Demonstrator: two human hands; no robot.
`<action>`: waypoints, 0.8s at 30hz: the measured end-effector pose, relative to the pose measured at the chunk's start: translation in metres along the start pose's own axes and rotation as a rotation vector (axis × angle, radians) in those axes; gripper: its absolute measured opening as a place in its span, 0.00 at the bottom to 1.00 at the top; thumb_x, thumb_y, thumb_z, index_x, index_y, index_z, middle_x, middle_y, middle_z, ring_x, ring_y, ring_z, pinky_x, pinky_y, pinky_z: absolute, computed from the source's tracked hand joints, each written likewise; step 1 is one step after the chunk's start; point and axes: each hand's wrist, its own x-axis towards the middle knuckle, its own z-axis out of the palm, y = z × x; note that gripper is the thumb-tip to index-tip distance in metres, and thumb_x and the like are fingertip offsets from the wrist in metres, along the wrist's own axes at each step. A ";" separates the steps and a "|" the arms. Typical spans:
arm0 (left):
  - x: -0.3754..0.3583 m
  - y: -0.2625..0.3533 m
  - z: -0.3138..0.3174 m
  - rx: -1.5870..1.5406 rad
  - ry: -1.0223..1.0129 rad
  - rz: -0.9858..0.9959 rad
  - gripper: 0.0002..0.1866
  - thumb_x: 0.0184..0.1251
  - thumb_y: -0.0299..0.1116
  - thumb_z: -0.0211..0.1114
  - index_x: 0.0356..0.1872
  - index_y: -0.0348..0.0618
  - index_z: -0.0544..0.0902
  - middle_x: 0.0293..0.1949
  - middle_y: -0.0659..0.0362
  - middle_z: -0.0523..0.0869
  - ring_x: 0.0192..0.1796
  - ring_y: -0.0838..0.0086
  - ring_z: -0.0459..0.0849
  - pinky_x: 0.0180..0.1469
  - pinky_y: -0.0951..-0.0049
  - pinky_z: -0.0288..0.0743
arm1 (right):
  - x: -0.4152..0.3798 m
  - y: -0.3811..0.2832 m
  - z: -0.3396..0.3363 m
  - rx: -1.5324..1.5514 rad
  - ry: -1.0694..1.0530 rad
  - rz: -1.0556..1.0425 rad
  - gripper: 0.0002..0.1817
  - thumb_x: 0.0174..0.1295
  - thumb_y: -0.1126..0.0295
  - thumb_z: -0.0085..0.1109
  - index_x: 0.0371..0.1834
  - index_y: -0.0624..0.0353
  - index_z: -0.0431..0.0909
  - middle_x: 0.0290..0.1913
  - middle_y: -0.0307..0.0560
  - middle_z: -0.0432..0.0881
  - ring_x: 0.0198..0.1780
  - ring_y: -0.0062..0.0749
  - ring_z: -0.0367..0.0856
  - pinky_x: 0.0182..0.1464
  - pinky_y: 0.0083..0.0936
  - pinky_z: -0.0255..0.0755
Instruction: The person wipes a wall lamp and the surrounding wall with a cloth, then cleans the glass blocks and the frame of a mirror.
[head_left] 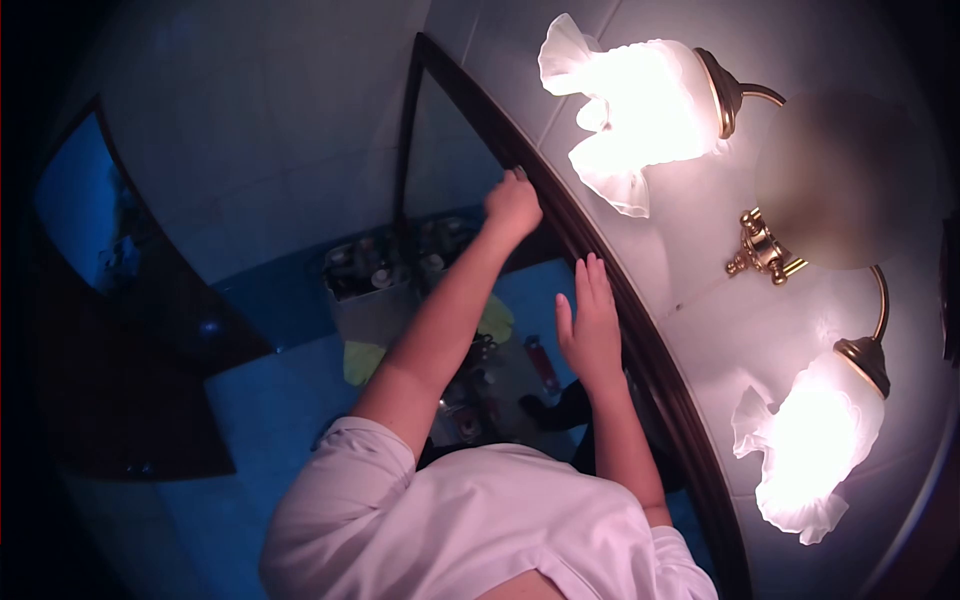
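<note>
My left hand (pixel 514 208) is closed with its knuckles up against the inner edge of a long dark frame (pixel 590 235); a small bit of something shows at its fingertips, too small to tell. Lower and to the right, my right hand (pixel 592 325) lies flat along the same frame, its fingers stretched and nothing seen in it. The frame runs diagonally from the upper middle to the lower right and borders a dark glassy surface (pixel 440 140). Under my forearms are a box of small items (pixel 360 272), yellow-green cloth-like pieces (pixel 362 362) and a red tube-like object (pixel 541 364).
Two lit frilled glass lamps, one at the top (pixel 650 100) and one at the lower right (pixel 815 435), stand off the pale wall on a brass mount (pixel 762 248). Another dark-framed panel (pixel 85 205) is at the left. Blue surfaces (pixel 270 400) lie below.
</note>
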 end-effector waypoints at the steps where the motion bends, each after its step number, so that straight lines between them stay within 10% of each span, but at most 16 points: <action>1: 0.015 -0.007 0.000 0.024 -0.006 -0.028 0.24 0.53 0.29 0.55 0.55 0.33 0.71 0.49 0.44 0.76 0.46 0.52 0.81 0.47 0.58 0.77 | 0.000 0.000 -0.001 -0.003 -0.004 0.002 0.28 0.63 0.67 0.50 0.62 0.74 0.60 0.66 0.67 0.59 0.70 0.55 0.55 0.69 0.41 0.52; 14: 0.065 -0.035 -0.001 0.031 0.060 -0.074 0.24 0.56 0.28 0.54 0.57 0.37 0.69 0.54 0.45 0.74 0.51 0.53 0.79 0.50 0.59 0.75 | -0.002 -0.005 0.003 -0.034 -0.004 0.004 0.28 0.63 0.67 0.50 0.63 0.72 0.60 0.68 0.65 0.57 0.71 0.54 0.54 0.69 0.43 0.49; 20: -0.014 -0.013 0.004 0.045 0.134 0.194 0.21 0.51 0.26 0.56 0.50 0.38 0.72 0.45 0.48 0.77 0.42 0.53 0.80 0.43 0.57 0.76 | -0.005 -0.007 0.012 0.080 0.028 -0.031 0.27 0.63 0.68 0.50 0.63 0.71 0.61 0.68 0.64 0.58 0.71 0.54 0.54 0.69 0.42 0.49; 24: -0.078 -0.009 -0.024 -0.270 -0.169 0.323 0.28 0.53 0.26 0.57 0.60 0.46 0.71 0.47 0.50 0.77 0.46 0.55 0.79 0.48 0.61 0.75 | -0.007 -0.015 0.009 0.169 0.057 -0.057 0.26 0.63 0.69 0.49 0.63 0.70 0.62 0.67 0.63 0.59 0.70 0.54 0.55 0.69 0.41 0.50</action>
